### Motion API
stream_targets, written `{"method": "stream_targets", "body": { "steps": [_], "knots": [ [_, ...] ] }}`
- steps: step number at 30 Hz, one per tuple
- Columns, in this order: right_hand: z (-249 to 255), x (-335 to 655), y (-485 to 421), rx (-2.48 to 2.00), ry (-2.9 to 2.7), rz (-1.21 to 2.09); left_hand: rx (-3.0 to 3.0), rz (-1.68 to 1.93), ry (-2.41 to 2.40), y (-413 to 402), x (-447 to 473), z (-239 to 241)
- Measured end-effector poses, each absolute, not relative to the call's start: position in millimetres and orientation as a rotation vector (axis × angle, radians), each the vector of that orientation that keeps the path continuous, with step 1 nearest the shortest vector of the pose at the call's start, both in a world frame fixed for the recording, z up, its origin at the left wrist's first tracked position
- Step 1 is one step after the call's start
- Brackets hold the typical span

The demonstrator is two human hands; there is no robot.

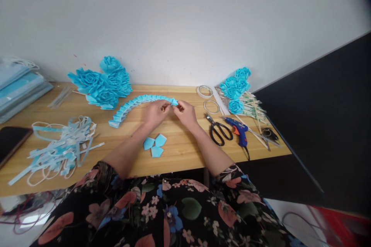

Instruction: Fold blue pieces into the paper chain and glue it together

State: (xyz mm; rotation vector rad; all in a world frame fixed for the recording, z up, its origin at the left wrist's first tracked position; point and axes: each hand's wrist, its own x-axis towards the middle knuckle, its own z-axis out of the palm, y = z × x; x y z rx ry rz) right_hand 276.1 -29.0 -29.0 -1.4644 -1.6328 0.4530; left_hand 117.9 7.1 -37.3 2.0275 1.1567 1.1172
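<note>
A small blue petal-shaped fabric piece (174, 101) is pinched between the fingertips of my left hand (155, 114) and my right hand (186, 114). Both hands are closed and meet over the middle of the table. From the left, a curved row of folded blue petals (127, 106) arcs behind my left hand and ends close to the piece; I cannot tell whether the two touch. Below my left wrist lie loose flat pieces: one five-sided blue piece (157, 152) at the front and two behind it.
Blue fabric roses (106, 85) stand back left, with more roses (236, 85) back right. Cut strips and ear loops (63, 146) lie left, beside a phone (13, 142) and stacked masks (21, 88). Right are scissors (217, 127), a blue glue gun (239, 129), tape rolls (205, 92) and sticks.
</note>
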Motion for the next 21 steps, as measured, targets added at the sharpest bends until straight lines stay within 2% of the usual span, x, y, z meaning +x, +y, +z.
{"method": "stream_targets", "body": {
  "steps": [14,21],
  "knots": [
    [-24.8,274.7,-30.5,-1.468,-1.623,0.474,1.883,1.155,1.107,7.0,117.9,-35.7],
    [-24.2,278.0,-29.0,-1.404,-1.443,0.718,1.513,1.216,1.059,15.7,115.0,-35.0]
  ]
}}
